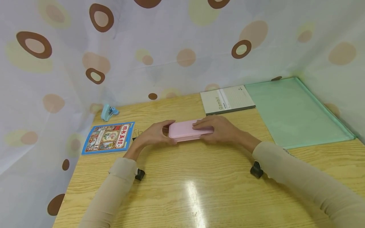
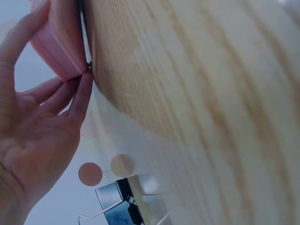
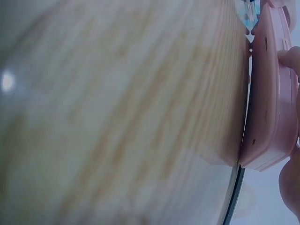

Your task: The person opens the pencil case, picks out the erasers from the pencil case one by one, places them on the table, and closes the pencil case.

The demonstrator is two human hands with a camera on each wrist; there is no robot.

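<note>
Pink case (image 1: 185,129) between my two hands, lying flat on the wood tabletop (image 1: 199,190). Long, slim, rounded corners, pale pink, lid closed; the seam runs along its side in the right wrist view. Long axis runs hand to hand. My left hand (image 1: 154,134) grips its left end, fingers curled round the corner. My right hand (image 1: 219,129) lies over its right end, fingers laid along the top. Bottom face sits on the table, not lifted.
</note>
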